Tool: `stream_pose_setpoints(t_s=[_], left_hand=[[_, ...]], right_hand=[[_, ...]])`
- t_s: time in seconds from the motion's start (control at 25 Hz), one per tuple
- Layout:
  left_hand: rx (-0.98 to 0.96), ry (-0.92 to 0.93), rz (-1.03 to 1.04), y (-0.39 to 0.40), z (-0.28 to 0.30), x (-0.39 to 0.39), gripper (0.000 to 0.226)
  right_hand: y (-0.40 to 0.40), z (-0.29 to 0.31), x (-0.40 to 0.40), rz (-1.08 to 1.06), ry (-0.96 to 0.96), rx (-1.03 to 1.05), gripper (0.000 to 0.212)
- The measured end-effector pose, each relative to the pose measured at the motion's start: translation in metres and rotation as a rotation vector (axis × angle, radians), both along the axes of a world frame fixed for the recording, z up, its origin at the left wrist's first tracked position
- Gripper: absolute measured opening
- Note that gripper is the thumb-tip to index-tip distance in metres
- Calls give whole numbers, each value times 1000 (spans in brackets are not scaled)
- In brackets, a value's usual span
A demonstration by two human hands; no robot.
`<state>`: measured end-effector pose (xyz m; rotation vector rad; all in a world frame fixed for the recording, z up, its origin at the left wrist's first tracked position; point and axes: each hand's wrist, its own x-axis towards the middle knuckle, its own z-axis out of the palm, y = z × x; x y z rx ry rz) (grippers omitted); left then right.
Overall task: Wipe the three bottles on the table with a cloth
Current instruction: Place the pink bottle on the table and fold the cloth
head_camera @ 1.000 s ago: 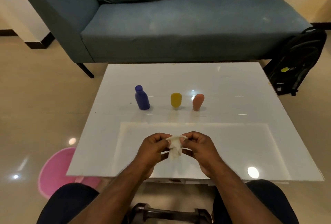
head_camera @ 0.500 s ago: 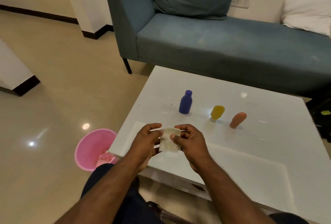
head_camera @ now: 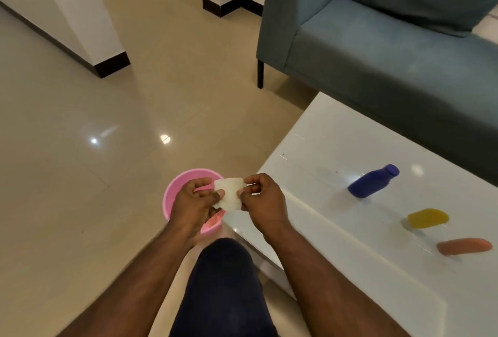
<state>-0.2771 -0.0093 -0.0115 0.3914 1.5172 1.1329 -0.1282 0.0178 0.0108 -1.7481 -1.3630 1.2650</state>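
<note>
A small white cloth is stretched between my two hands, above a pink bucket on the floor, left of the table corner. My left hand pinches its left edge and my right hand pinches its right edge. On the white table to the right stand three bottles in a row: a blue one, a yellow one and an orange one. Both hands are well apart from the bottles.
A blue-grey sofa stands behind the table, its dark leg on the tiled floor. White wall columns with black skirting rise at the left. My knee in dark trousers is between my forearms.
My view has swung left and down. Both hands carried the cloth off the table's front edge and leftward, over the pink bucket. The bottles have not moved.
</note>
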Motion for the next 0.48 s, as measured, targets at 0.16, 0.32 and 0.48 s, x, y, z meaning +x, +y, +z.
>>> stream_pose_setpoints(t_s=[0.16,0.32,0.48], left_hand=[[-55,118,97,8,-34,-33,31],[-67,224,124,20,-57,-50,26],[-201,489,-93,19,-85,-71,57]], right_hand=[[22,-27,-38,100,-125,-10,17],[38,-43,-59,217,-209,-11,16],[47,-53,-59,384,-307,-100,39]])
